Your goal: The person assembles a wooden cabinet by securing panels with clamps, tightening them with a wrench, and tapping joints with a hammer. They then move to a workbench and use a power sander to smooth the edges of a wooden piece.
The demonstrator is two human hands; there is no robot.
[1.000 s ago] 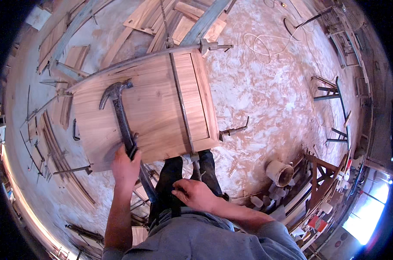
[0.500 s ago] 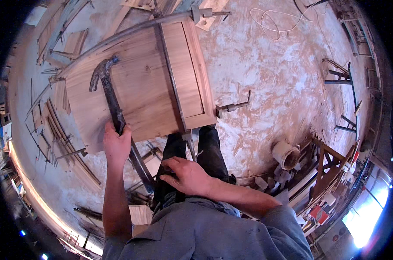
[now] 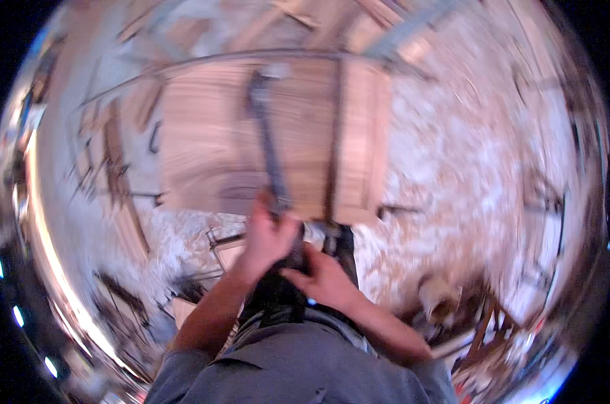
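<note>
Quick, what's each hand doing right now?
Left hand: closed, holding the hammer.
Right hand: too blurred to tell whether open or closed.

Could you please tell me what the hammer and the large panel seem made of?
The hammer is probably metal, dark and dull, from the grey sheen along its shaft; blur leaves this open. The large panel is apparently wood, bare or clear-finished, from its pale brown, streaked grain.

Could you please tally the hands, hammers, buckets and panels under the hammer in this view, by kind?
Hands: 2 (left hand, right hand)
Hammer: 1
Panel under the hammer: 1
Bucket: 1
Total: 5
</note>
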